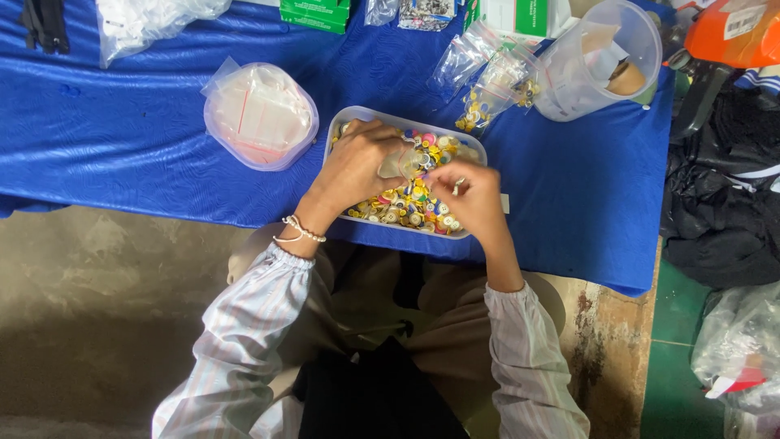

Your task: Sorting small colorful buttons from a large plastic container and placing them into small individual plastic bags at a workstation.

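A rectangular clear tub [351,116] full of several small coloured buttons [414,203] sits on the blue cloth in front of me. My left hand [357,162] is over the tub and holds a small clear plastic bag [410,158] with a few buttons in it. My right hand [467,199] hovers over the tub's right half, fingers pinched on what looks like a small pale button close to the bag's mouth.
A rounded tub of empty zip bags [258,114] stands left of the button tub. Filled button bags [491,89] and a tipped clear jug [601,61] lie at the back right. Green boxes [315,14] line the far edge. Dark bags [719,195] pile to the right.
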